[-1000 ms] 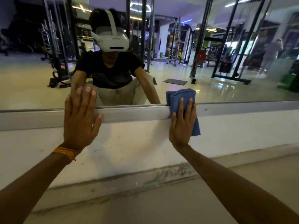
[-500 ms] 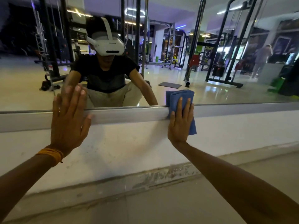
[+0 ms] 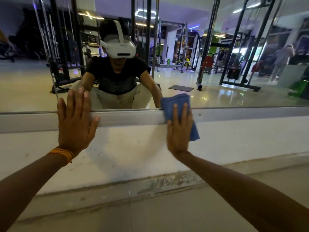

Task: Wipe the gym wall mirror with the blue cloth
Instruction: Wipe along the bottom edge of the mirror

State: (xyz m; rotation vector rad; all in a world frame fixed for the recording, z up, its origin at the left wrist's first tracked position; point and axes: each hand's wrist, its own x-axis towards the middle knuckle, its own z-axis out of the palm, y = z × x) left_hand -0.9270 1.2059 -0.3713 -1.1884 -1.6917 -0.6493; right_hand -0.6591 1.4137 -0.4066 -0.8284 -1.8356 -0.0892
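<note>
**Both palms flat at the mirror's bottom edge**

Above the floor (image 3: pixel 167 215), two bare forearms reach to the white wall (image 3: pixel 133 148). The left hand (image 3: pixel 75 124), with an orange band (image 3: pixel 61 154) at the wrist, lies flat with fingers straight, holding nothing, its fingertips on the glass. The right hand (image 3: pixel 179 133) presses the blue cloth (image 3: pixel 172 102) flat with straight fingers. The cloth covers the metal frame (image 3: pixel 133 117) and the lowest strip of the mirror (image 3: pixel 234 72), which reflects gym machines.

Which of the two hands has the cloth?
The right hand, pressing the blue cloth flat; the left hand is bare, with an orange wristband.
</note>
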